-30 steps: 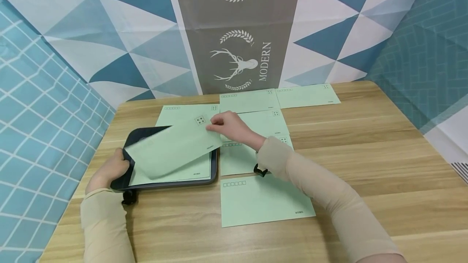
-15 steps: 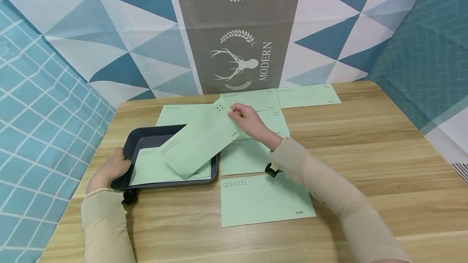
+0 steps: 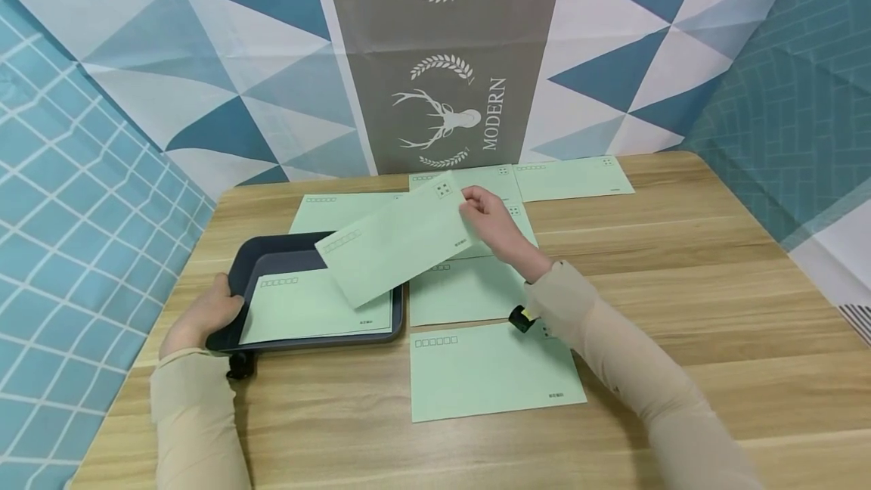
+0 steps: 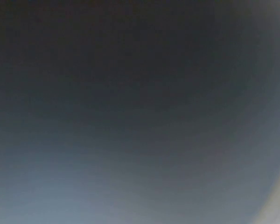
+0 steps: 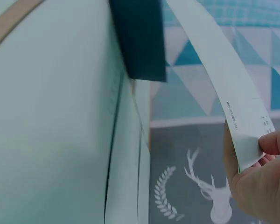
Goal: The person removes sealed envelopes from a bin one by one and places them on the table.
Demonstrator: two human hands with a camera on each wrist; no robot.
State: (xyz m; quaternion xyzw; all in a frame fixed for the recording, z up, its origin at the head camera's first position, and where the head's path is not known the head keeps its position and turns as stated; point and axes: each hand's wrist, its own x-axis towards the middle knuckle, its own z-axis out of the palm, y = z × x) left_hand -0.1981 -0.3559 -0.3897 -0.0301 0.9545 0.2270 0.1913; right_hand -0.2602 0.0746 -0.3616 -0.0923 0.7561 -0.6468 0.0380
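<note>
Pinched at its right edge by my right hand (image 3: 498, 227), a pale green envelope (image 3: 401, 240) hangs tilted above the right part of a dark grey tray (image 3: 255, 252). The right wrist view shows the thumb and fingers of that hand on one end of the envelope (image 5: 224, 70). My left hand (image 3: 207, 314) grips the tray's left rim, thumb on top. More green envelopes (image 3: 299, 312) lie stacked inside the tray, partly covered by the raised one. Only a dark blur fills the left wrist view.
Single envelopes lie on the wooden table (image 3: 680, 271): one (image 3: 340, 208) behind the tray, one (image 3: 571, 178) at the back right, and a column to the tray's right, the nearest envelope (image 3: 490, 376) in front. A patterned cloth (image 3: 449, 59) hangs behind the table.
My right hand has moved right and slightly up, carrying the envelope partly off the tray and uncovering more of the stack. My left hand has stayed on the rim.
</note>
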